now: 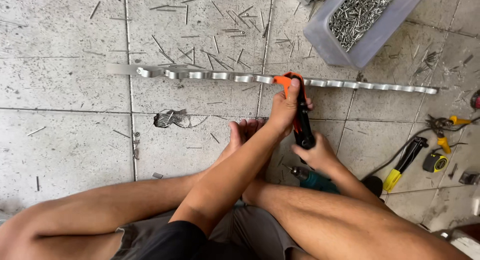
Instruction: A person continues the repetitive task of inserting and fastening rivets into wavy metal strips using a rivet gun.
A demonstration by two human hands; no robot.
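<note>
Both hands are wrapped tight round one black-and-orange rivet gun (pixel 299 110). Left hand (pixel 286 109) has its grip closed on the upper part, just under the orange head, and right hand (pixel 316 154) is closed on the lower end of the black handles. So two hands, one tool, and the tool's orange nose sits right on the metal strip (pixel 225 76).

Going from near to far: the person is sitting on the tiled floor (pixel 65 140) with bare legs folded, two feet tucked in just under the hands. One teal power drill (pixel 311 179) lies between the legs, partly hidden by the right forearm, so I can't see much of it.

Off to the right there's a little cluster: one tool with a yellow handle and black shaft (pixel 404 162), one yellow-and-black tape measure (pixel 435 162), and some more yellow-handled bits above it that I can't really tell apart.

Next out is the single long shiny strip, running left to right across the tiles, with a wavy scalloped edge. The rivet gun meets it roughly mid-length.

Farthest away, top right, one translucent plastic tub (pixel 367 27) full of silver rivets. Loads of loose pins scattered over the floor, too many to count.
</note>
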